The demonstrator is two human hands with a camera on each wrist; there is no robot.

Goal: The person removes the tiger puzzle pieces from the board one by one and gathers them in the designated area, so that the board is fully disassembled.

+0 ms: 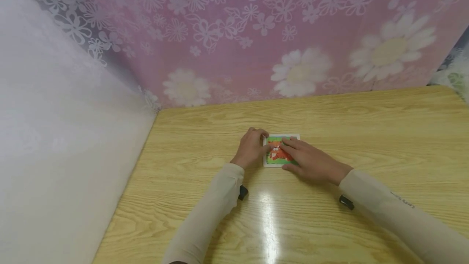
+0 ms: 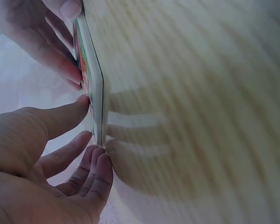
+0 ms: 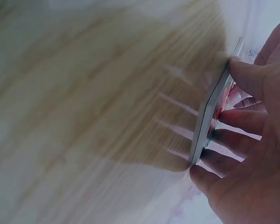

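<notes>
A small square picture board [image 1: 277,156] with a white border lies flat on the table. Its picture is an orange cartoon animal on green. My left hand [image 1: 250,146] holds its left side, thumb on the picture and other fingers bent at the edge. From the right, my right hand [image 1: 313,160] lies over the board, fingers stretched across the picture and thumb at the near edge. Seen side-on in the left wrist view, the board [image 2: 97,98] has a thin, pale edge. Part of the picture's right side is hidden under my right hand.
The wood-grain table [image 1: 183,199] extends around both arms. Behind it stands a pink flowered backdrop [image 1: 234,52], and a white surface [image 1: 66,133] borders the left side. A dark band piece [image 1: 243,192] shows at my left wrist.
</notes>
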